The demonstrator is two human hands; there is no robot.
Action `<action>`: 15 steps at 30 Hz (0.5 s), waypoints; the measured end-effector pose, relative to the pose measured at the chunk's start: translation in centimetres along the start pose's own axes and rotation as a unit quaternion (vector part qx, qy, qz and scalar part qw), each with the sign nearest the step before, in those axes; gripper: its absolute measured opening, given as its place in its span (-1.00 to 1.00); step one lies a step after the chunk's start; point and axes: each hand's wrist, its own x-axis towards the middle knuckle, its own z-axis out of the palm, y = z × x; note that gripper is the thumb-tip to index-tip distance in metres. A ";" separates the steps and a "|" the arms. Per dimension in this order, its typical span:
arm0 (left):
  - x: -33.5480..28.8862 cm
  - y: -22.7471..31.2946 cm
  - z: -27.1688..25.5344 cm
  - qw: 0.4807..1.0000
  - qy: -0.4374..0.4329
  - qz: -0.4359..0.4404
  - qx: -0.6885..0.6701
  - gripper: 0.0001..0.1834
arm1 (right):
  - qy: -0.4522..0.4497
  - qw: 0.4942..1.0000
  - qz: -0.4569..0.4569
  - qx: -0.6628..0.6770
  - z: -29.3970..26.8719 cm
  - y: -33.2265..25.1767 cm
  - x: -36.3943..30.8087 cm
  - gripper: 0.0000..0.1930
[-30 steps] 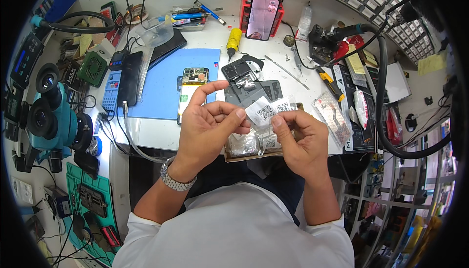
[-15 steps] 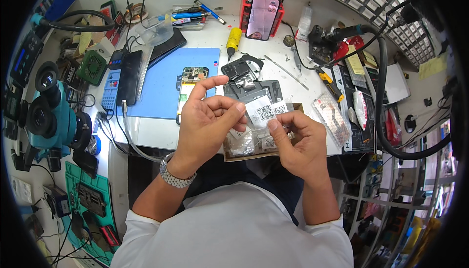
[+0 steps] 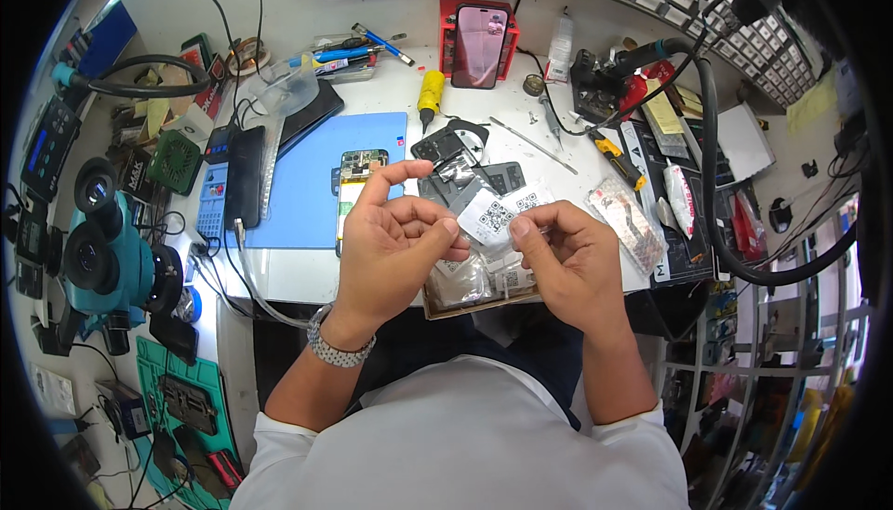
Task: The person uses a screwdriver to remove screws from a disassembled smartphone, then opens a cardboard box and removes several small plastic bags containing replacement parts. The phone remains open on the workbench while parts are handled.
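Note:
My right hand [image 3: 565, 259] pinches a small clear plastic bag with white labels [image 3: 487, 219] printed with square codes, held between thumb and fingers. Close to the bag's left edge, my left hand [image 3: 395, 245] has its thumb pressed to a curled finger and its index finger raised. Whether that pinch holds the bag's clear edge is hard to make out. Below both hands a cardboard box [image 3: 446, 312] holds more small labelled bags [image 3: 460, 284]. Beyond the bag lie dark phone parts [image 3: 446, 149]. An opened phone [image 3: 358, 173] with its circuit board exposed lies behind my left hand.
A blue mat [image 3: 298, 217] lies under the opened phone. A teal microscope [image 3: 116, 240] stands at left. A phone [image 3: 481, 45] leans on a red holder, near a yellow bottle [image 3: 431, 96]. A black hose [image 3: 721, 184] curves down at right, past bubble wrap [image 3: 625, 221].
The view has shifted, so the bench appears lower. The labelled bag has turned slightly and tilted down to the left between my hands. Both hands keep nearly the same pose.

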 end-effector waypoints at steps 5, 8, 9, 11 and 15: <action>-0.6 -0.2 -0.1 1.000 0.003 -0.011 0.016 -0.44 | -0.002 1.000 -0.002 0.003 0.0 0.0 0.5 -0.83; -0.8 0.1 -0.1 0.999 0.013 -0.030 0.026 -0.44 | 0.000 1.000 0.003 0.007 0.1 -0.5 0.6 -0.84; -0.9 0.2 -0.2 0.999 0.013 -0.035 0.030 -0.44 | -0.001 1.000 0.004 0.008 0.2 -0.6 0.7 -0.84; -1.0 0.3 -0.3 0.999 0.015 -0.039 0.032 -0.45 | 0.000 1.000 0.008 0.009 0.2 -0.9 0.7 -0.85; -1.1 0.1 -0.4 0.999 0.015 -0.038 0.030 -0.46 | -0.001 1.000 0.010 0.010 0.3 -1.2 0.8 -0.86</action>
